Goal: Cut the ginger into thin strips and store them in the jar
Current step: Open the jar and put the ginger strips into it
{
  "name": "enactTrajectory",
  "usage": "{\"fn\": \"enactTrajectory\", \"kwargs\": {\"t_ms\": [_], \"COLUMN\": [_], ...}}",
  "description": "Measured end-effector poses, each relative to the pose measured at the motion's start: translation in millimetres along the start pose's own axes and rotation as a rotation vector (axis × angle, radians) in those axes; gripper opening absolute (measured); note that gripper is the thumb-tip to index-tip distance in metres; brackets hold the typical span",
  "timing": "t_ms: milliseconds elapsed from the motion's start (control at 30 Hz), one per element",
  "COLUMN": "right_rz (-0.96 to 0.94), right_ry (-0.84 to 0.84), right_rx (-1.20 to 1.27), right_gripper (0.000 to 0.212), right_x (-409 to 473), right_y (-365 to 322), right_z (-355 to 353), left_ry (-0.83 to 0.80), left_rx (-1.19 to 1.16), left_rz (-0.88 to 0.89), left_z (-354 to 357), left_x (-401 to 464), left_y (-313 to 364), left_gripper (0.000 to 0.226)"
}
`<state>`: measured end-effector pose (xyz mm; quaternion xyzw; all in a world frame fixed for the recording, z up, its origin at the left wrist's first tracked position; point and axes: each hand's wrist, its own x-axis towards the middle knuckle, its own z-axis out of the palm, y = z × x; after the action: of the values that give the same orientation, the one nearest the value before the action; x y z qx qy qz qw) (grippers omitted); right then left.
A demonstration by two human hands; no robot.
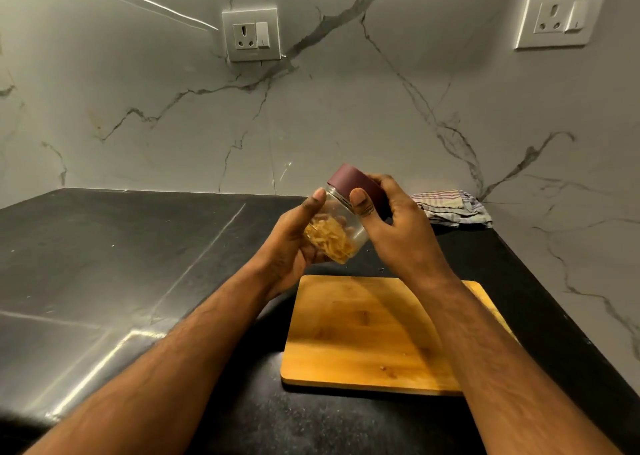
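From the head camera, no brand, label or legible writing shows on anything; the two wall sockets [251, 34] [561, 14] on the marble backsplash [346, 108] are plain white plates with a switch each.

The dark tabletop [121, 246] runs into a corner: its back edge meets the marble wall, and its right edge meets the side wall. A broad stretch of bare, glossy surface lies to the left of the arms. A wooden cutting board [367, 333] lies flat near the right side, its far edge under the hands and its near edge well back from the bottom of the picture; the right forearm crosses over its right part. A few tiny crumbs sit on the board. A striped cloth [450, 208] is bunched in the far right corner, against the wall.

The clear jar [341, 227] is held in the air above the tabletop, just beyond the board's far edge, tilted with its top leaning up and to the right. Inside it, pale yellow ginger strips [329, 240] are heaped toward the lower end. A dark maroon lid [353, 182] sits on the jar's mouth.

The left hand [294, 246] wraps round the jar's body from below, thumb up along the glass. The right hand [394, 219] grips the lid, thumb on its near side and fingers curled over the far side.
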<state>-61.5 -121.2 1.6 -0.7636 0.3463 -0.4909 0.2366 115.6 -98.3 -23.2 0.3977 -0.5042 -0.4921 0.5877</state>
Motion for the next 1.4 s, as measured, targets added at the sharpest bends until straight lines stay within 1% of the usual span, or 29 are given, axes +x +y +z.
{"fn": "enactTrajectory", "kwargs": {"t_ms": [100,200,267,333,400,467,533,567,633,700,767,833,900,967,1000,1067,1133,1167,1233,1267,1300,1333,1367,1400], "right_rz": [0.014,0.076,0.148,0.206,0.241,0.261,0.264,0.235,0.114,-0.017,-0.055,-0.054,-0.04,0.015,0.054,0.173,0.297,0.326,0.274,0.198,0.091,-0.019,-0.108,-0.158], "right_ry": [-0.027,-0.06,-0.095,-0.084,0.015,0.165,0.259,0.286,0.321,0.261,0.117,0.019,-0.054,-0.094,-0.086,-0.096,-0.142,-0.133,-0.017,0.066,0.143,0.186,0.177,0.127], "right_rx": [-0.046,-0.006,0.048,0.082,0.1,0.212,0.298,0.267,0.104,-0.074,-0.15,-0.088,0.043,0.161,0.174,0.121,0.046,0.035,0.052,0.036,-0.021,-0.108,-0.185,-0.236], "right_gripper": [0.047,0.049,0.054,0.058,0.058,0.045,0.03,0.026,0.023,0.029,0.038,0.042,0.041,0.041,0.044,0.06,0.08,0.085,0.084,0.077,0.066,0.052,0.041,0.045], "right_x": [0,1,0,-3,-4,-1,1,2,2,4,6,7,4,-1,-2,-4,-4,-4,-4,-3,-2,-1,0,2], "right_y": [0,0,-3,-5,-7,-8,-6,-5,-3,1,5,4,-1,-7,-9,-12,-10,-9,-9,-8,-7,-5,-5,-2], "right_z": [1,4,3,1,-1,-4,-7,-8,-10,-11,-10,-11,-11,-9,-8,-9,-11,-11,-10,-8,-8,-7,-6,-6], "left_ry": [0.077,0.136,0.16,0.176,0.216,0.278,0.301,0.291,0.235,0.157,0.097,0.048,-0.007,-0.049,-0.053,-0.028,0.038,0.087,0.18,0.202,0.202,0.184,0.151,0.108], "left_rx": [0.071,0.162,0.247,0.352,0.438,0.483,0.476,0.467,0.459,0.415,0.317,0.231,0.186,0.201,0.234,0.291,0.261,0.22,0.138,0.116,0.113,0.128,0.141,0.143], "left_rz": [0.089,0.189,0.254,0.305,0.334,0.329,0.283,0.26,0.233,0.216,0.183,0.131,0.093,0.101,0.121,0.176,0.212,0.214,0.185,0.157,0.128,0.101,0.076,0.056], "left_z": [-1,-2,-4,-6,-7,-11,-17,-19,-19,-13,-9,-9,-12,-13,-12,-10,-9,-10,-17,-20,-23,-24,-23,-21], "left_x": [-1,-1,-1,1,3,6,8,8,6,4,3,2,1,-1,-2,-1,0,1,4,5,5,5,4,4], "left_y": [4,4,3,1,-2,-4,-4,-3,-2,-1,0,3,6,6,4,2,2,3,5,6,6,5,4,2], "left_gripper": [0.085,0.08,0.085,0.096,0.102,0.104,0.11,0.111,0.108,0.104,0.104,0.11,0.115,0.114,0.112,0.105,0.098,0.096,0.095,0.098,0.1,0.102,0.103,0.103]}}
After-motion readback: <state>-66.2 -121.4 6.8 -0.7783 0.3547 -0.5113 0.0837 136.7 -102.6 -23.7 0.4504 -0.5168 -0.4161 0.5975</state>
